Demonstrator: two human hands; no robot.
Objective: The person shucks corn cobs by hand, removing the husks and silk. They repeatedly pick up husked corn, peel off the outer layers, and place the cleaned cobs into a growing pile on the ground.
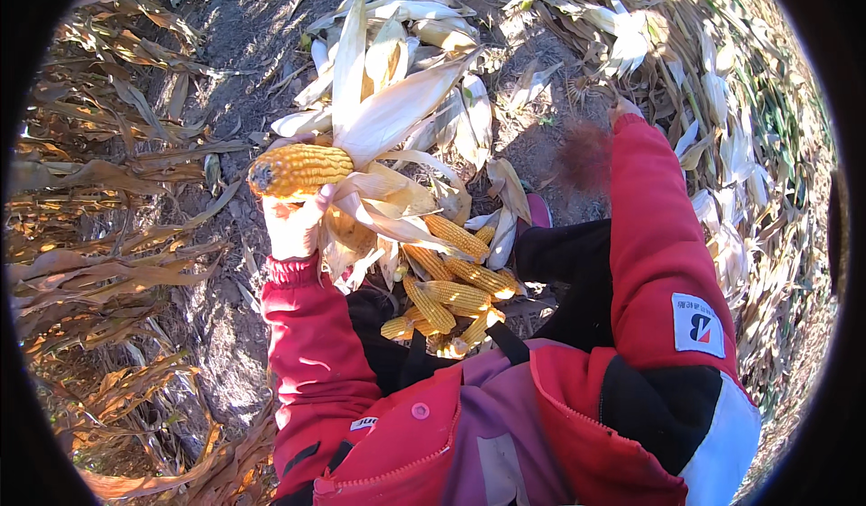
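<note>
My left hand (295, 225) is closed around a yellow ear of corn (304, 170), its thumb near the base and the blunt dark tip to the left. Peeled-back pale husks (399, 110) still hang from the ear and spread to the right. My right hand (622, 108) is far to the right, beyond the red sleeve cuff; its fingers are mostly hidden, and a reddish-brown blurred tuft (585, 156), perhaps corn silk, shows beside it. Between my legs lies a pile of bare yellow corn ears (460, 294).
Unhusked ears and loose husks (433, 15) lie on the soil ahead. Dry corn stalks and leaves (115, 188) cover the left side. More stalks with pale husked ears (731, 147) line the right. A shoe (539, 210) shows beside the corn pile.
</note>
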